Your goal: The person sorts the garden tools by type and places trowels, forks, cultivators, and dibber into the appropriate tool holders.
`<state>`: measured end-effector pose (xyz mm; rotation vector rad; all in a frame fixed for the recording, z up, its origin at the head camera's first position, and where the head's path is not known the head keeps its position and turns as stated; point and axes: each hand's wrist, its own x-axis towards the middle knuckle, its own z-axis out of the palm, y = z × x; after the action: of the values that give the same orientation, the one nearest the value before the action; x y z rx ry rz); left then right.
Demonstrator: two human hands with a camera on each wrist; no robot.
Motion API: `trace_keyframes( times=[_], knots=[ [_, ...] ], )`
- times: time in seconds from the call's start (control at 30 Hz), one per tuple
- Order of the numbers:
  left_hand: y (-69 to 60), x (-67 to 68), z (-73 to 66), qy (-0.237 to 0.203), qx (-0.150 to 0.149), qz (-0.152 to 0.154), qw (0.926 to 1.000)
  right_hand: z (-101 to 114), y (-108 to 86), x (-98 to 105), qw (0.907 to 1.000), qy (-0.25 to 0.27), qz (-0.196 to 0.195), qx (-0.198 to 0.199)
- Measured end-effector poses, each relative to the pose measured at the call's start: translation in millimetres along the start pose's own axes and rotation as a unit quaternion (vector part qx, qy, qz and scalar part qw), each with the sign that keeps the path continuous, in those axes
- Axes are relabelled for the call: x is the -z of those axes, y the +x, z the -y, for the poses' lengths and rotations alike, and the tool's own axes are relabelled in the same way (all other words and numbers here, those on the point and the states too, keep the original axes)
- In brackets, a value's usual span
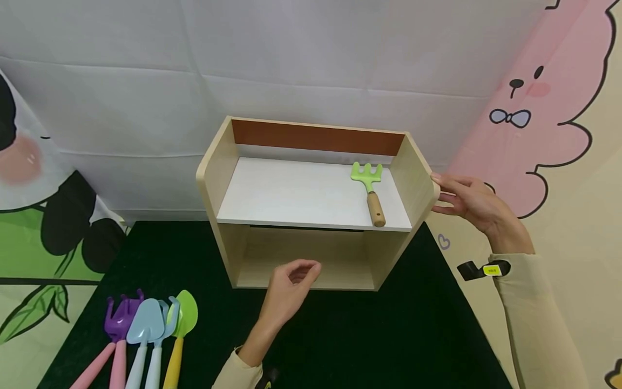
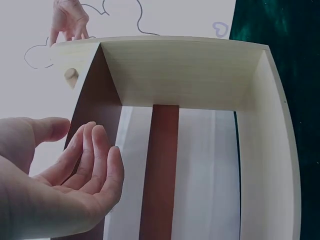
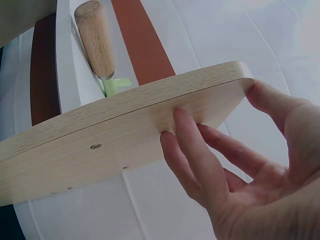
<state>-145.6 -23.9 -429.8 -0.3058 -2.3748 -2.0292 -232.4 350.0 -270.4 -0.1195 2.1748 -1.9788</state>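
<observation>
A small wooden shelf [image 1: 311, 259] with a white middle board [image 1: 296, 192] stands on the dark green table. On that board, near its right end, lies a green hand fork [image 1: 373, 202] with a wooden handle. My right hand [image 1: 468, 202] touches the outside of the shelf's right side panel [image 3: 90, 145]: fingertips rest on the outer face and the thumb on the rounded corner. In front of the lower compartment hovers my left hand [image 1: 290, 286], fingers loosely bent, holding nothing. The left wrist view shows air between its thumb and fingers.
At the table's front left lie several toy garden tools: purple forks [image 1: 123, 319] with pink handles, a light blue trowel [image 1: 146, 324], a light blue fork [image 1: 170, 319] and a green trowel [image 1: 186, 313] with a yellow handle. A white cloth [image 1: 311, 65] hangs behind the shelf.
</observation>
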Motion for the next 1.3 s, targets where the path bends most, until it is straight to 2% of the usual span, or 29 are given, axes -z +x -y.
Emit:
trace_keyframes(
  times=[0.33,0.57,0.87,1.3],
  knots=[
    [-12.2,9.7,12.8,0.021,0.016,-0.017,0.9995,-0.6,-0.1,0.2,1.0000,0.001,0.000,0.002],
    [-19.9,15.8,24.1,0.042,0.044,-0.027,0.9978,-0.5,-0.4,-0.4,1.0000,0.002,-0.002,0.002],
    [-29.2,27.3,38.3,0.056,0.065,-0.045,0.9953,-0.9,-0.3,-0.3,1.0000,0.000,-0.007,0.000],
    [-41.5,43.5,53.5,0.094,0.131,-0.049,0.9857,-1.7,-0.4,0.7,1.0000,-0.003,-0.006,0.002]
  ],
)
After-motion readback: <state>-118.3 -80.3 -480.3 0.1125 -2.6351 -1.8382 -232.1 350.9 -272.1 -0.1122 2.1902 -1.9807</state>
